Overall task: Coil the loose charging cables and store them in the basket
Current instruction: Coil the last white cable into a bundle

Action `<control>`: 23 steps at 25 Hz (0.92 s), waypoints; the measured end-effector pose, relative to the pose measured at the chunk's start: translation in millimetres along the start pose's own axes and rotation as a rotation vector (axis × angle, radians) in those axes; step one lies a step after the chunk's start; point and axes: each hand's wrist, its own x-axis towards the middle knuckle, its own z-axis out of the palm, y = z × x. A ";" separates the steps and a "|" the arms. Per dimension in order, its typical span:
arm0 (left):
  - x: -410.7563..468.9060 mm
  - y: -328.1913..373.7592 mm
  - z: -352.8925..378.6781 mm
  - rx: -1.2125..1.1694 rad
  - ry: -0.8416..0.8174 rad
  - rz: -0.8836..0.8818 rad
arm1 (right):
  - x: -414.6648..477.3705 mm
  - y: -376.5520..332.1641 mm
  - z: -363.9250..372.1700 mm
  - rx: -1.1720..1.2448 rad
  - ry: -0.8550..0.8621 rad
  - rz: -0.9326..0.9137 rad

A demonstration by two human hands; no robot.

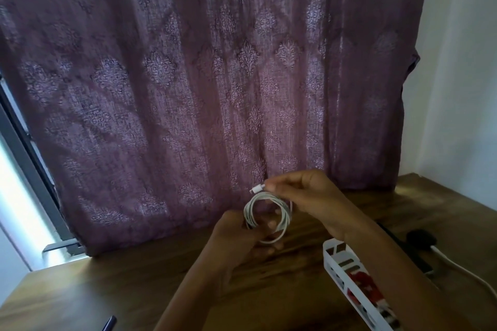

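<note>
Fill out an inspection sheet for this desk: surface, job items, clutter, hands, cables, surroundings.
Surface: wooden table, dark grain, mostly bare.
Job's things: white charging cable wound into a round coil, held above the table; white basket at right, red and white contents inside, too blurred to identify.
Clutter: dark object at the bottom edge, unidentifiable.
Grippers: left hand grips the coil's lower side; right hand pinches the cable's plug end above the coil.
Cables: black plug with a white lead lying loose at far right.
Surroundings: purple patterned curtain, window frame at left, white wall at right.
</note>
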 end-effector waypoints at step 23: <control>-4.3 6.3 -2.5 0.078 0.020 0.122 | 6.2 2.3 16.1 0.319 0.042 0.223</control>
